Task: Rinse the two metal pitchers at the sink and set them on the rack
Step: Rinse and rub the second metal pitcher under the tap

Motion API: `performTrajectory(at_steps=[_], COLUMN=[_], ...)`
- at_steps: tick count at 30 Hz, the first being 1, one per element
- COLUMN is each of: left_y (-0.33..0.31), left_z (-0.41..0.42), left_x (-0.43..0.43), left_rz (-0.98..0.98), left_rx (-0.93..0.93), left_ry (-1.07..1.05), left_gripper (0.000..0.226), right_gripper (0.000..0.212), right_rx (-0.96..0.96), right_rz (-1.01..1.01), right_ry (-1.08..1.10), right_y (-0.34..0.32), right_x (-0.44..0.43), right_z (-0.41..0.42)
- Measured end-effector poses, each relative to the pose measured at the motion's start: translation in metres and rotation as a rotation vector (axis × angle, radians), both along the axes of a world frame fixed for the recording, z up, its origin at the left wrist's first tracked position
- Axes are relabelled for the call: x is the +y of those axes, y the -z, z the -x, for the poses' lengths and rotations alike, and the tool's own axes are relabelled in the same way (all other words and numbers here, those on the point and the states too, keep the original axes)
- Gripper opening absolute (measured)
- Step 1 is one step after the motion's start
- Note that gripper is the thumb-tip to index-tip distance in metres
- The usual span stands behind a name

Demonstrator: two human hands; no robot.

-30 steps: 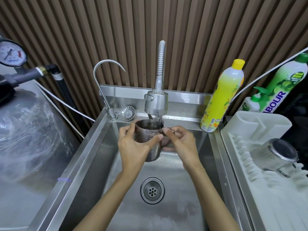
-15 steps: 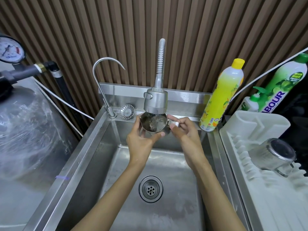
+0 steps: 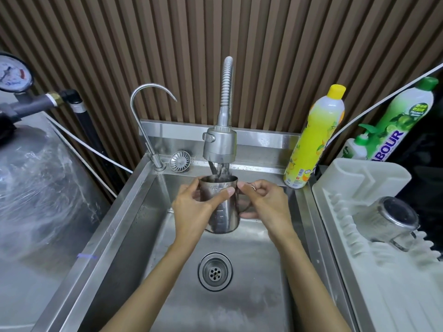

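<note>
— Both hands on it?

— Yes. The left hand (image 3: 191,209) wraps the body of the steel pitcher (image 3: 225,216), with the thumb lying across the front. The right hand (image 3: 266,200) has its fingers curled at the handle, pinching just under the rim.

— What has changed?

— Half a second ago the pitcher was raised close under the spray head (image 3: 219,147) and tipped, mouth towards the camera. Now it stands upright again and lower, held above the sink (image 3: 134,212). The stream falls into its open top, much as it did a second ago.

— Meaning what?

— It reads as fill, tip out, fill again. I'd judge the rinse of this one is under way, not finished.

— The other one?

— The second pitcher (image 3: 383,219) lies tilted on the ribs of the white dish rack (image 3: 359,173), right of the sink, base towards the camera. So one of the two looks done.

— Next?

— Probably empty it over the drain (image 3: 215,271), then carry it right to the free ribs beside the first. Wet steel may slip, so the hold on the handle matters.
</note>
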State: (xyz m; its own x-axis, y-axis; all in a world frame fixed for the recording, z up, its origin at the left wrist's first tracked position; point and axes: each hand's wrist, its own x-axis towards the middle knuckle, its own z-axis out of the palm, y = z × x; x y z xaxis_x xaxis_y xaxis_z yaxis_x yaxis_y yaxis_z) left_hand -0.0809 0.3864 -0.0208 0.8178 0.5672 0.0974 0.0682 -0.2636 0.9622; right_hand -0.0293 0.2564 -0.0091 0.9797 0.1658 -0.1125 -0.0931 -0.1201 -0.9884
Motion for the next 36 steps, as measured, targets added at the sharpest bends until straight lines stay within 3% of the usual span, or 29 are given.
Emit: performTrajectory(at_steps=[3,5,7,9,11,14,17,19,26,32,36], left_y=[0.008,0.011,0.012,0.014,0.009,0.004,-0.001,-0.006,-0.011,-0.002,0.008], left_z=[-0.003,-0.005,-0.007,-0.012,-0.015,-0.021,-0.018,-0.013,0.001,0.003,0.002], left_x=[0.0,0.0,-0.002,-0.003,-0.006,-0.007,0.0,0.003,0.005,0.002,-0.002], left_rz=[0.304,0.394,0.431,0.445,0.433,0.347,0.102,-0.073,-0.208,-0.004,0.252], left_rx=[0.053,0.047,0.018,-0.029,-0.116,-0.238,-0.288,-0.279,-0.1,0.085,0.08], left_ry=[0.166,0.249,0.302,0.291,0.238,0.149,0.042,0.0,-0.094,0.019,0.183], left_gripper=[0.044,0.056,0.062,0.062,0.061,0.075,0.079,0.082,0.074,0.023,0.031], right_gripper=[0.029,0.028,0.024,0.026,0.028,0.023,0.02,0.019,0.017,0.028,0.029], right_rx=[-0.158,-0.281,-0.362,-0.356,-0.276,-0.158,0.01,0.075,0.073,-0.097,-0.332], right_rz=[0.295,0.48,0.512,0.367,0.088,-0.247,-0.558,-0.597,-0.32,0.179,0.487], right_ry=[0.054,0.07,0.07,0.057,0.009,-0.096,-0.185,-0.184,-0.095,0.042,0.068], right_y=[-0.014,-0.021,-0.023,-0.02,-0.012,0.002,0.014,0.018,0.009,-0.016,-0.026], right_x=[-0.005,-0.005,-0.005,-0.005,-0.004,0.001,0.01,0.015,0.016,0.003,-0.002], right_z=[0.0,0.003,0.007,0.006,0.0,-0.01,-0.016,-0.015,0.001,-0.001,0.002])
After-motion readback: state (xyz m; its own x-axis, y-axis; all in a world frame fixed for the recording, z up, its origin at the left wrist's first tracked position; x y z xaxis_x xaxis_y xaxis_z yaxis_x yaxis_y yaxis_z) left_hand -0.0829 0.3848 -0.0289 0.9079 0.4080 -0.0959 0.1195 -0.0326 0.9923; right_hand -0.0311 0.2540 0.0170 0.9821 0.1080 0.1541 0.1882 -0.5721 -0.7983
